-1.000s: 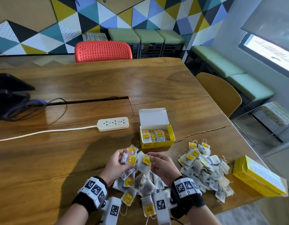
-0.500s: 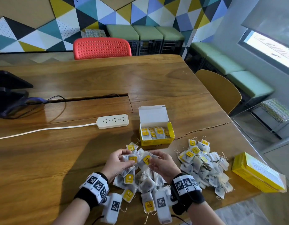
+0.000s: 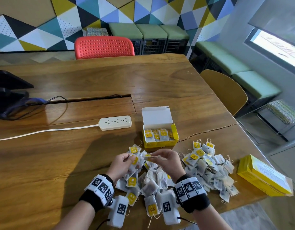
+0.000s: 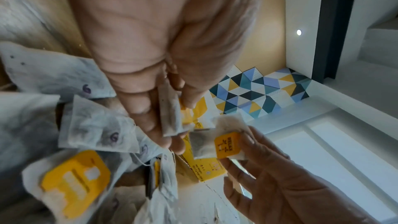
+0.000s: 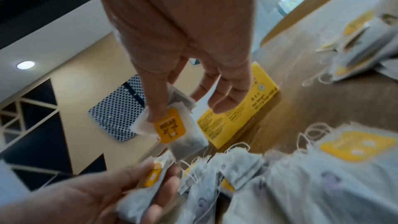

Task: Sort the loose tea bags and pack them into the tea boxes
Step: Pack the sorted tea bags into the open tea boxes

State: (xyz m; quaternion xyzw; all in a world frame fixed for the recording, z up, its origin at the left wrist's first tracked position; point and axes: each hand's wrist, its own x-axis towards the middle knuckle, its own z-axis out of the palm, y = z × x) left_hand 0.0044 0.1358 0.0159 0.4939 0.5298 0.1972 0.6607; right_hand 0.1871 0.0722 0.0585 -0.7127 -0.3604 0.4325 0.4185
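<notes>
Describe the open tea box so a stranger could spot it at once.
On the wooden table, just right of the white power strip, stands the open tea box. Unlike the closed yellow box at the right edge, its white lid stands up and tea bags show inside.

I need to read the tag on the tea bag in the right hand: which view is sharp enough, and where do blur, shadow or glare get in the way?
Right wrist view: the pinched tea bag is sharp, tag reading RELAX; the near pile is blurred. Left wrist view: same tag readable, nearer bags soft. Head view: tag too small; the person's shadow darkens the table, with glare left of the power strip.
</notes>
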